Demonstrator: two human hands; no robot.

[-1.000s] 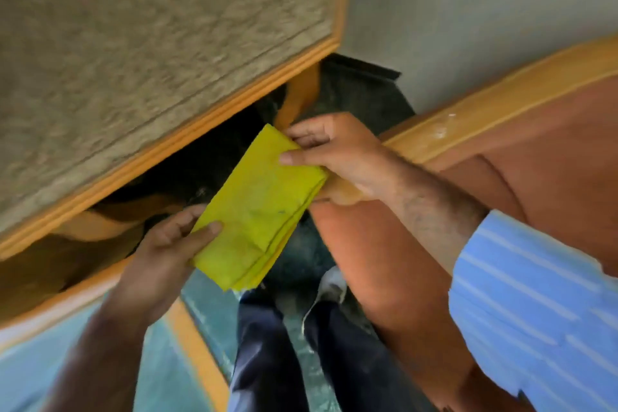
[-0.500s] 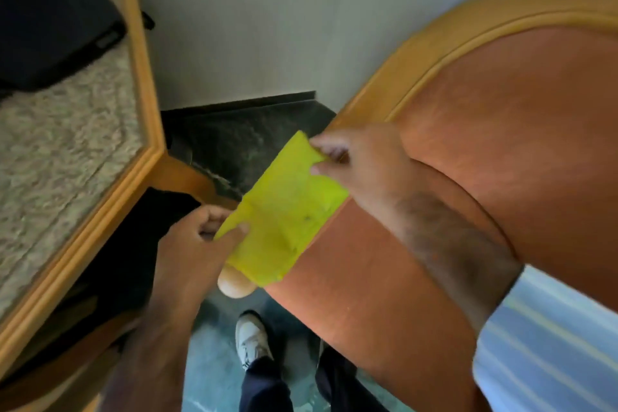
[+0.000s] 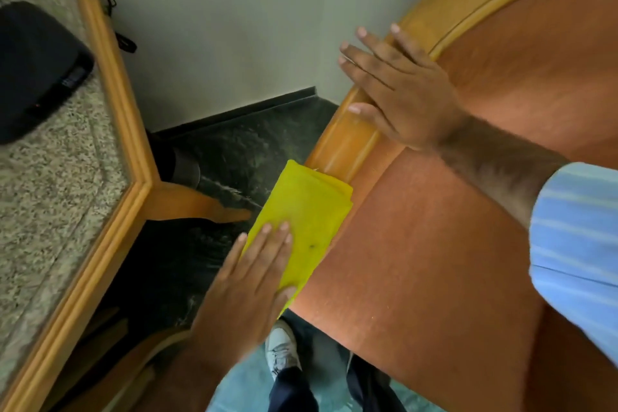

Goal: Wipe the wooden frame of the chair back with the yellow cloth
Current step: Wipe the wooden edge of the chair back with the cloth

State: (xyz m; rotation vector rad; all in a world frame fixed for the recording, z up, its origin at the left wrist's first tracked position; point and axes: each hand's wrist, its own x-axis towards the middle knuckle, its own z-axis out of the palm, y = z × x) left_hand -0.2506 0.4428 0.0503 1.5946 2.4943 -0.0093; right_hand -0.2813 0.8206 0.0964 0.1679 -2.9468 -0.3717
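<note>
The folded yellow cloth (image 3: 309, 214) lies over the lower end of the chair back's curved wooden frame (image 3: 344, 147). My left hand (image 3: 250, 281) presses flat on the cloth's lower part, fingers together, thumb at the cloth's edge. My right hand (image 3: 398, 90) rests open and flat on the wooden frame higher up, fingers spread, holding nothing. The frame continues up and to the right around the orange upholstery (image 3: 468, 211).
A granite-topped table with a wooden rim (image 3: 110, 104) stands at the left, a black device (image 3: 36, 67) with a cable on it. A pale wall and dark floor (image 3: 240, 147) lie behind. My shoe (image 3: 282, 351) shows below.
Both hands held the cloth in the air before. Now the right hand has let go and moved up onto the frame, and the left presses the cloth down on the frame's lower end.
</note>
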